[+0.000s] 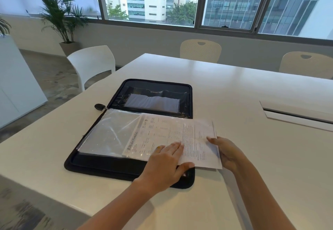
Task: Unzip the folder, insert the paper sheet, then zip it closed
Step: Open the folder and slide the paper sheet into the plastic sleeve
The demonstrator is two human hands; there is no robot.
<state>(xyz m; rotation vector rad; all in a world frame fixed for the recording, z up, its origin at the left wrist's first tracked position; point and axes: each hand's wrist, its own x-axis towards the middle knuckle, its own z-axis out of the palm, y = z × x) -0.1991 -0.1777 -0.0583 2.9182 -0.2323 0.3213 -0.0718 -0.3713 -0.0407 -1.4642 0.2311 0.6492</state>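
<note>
Right hand pinches the edge of the paper sheet, which looks light and floppy; left hand presses it flat-fingered.

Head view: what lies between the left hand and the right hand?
The paper sheet spans that gap, seen in the head view: the left hand rests flat on it, and the right hand holds its right edge.

The open folder fills the table's near left part, its zipper pull lying just off the left edge. The paper sheet overhangs the folder's right side, with the left hand pressing it and the right hand holding its outer edge. Beyond and rightward, bare table runs to a cable slot. 3 chairs line the far edges.
</note>
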